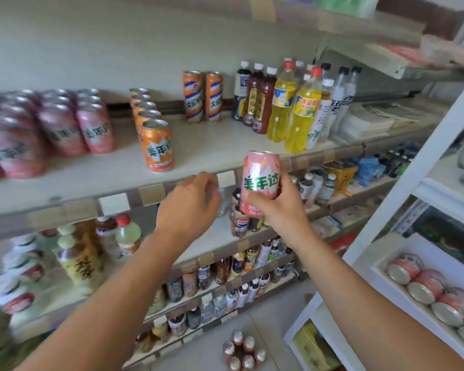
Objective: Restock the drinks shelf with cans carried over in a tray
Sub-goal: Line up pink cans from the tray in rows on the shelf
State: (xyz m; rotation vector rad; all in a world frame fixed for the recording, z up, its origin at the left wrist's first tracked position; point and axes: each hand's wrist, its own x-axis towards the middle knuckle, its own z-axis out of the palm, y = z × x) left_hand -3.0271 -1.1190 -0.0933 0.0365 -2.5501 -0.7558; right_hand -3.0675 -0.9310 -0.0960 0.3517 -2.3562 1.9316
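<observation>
Pink aluminium drink can (260,183): rigid, smooth, probably full and weighty; right hand (276,207) grips lower body; left hand (190,207) loosely curled, empty

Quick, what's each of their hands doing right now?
Left hand: fingers loosely curled, holding nothing, hovering by the shelf edge.
Right hand: gripping an upright pink can in front of the shelf.
</observation>
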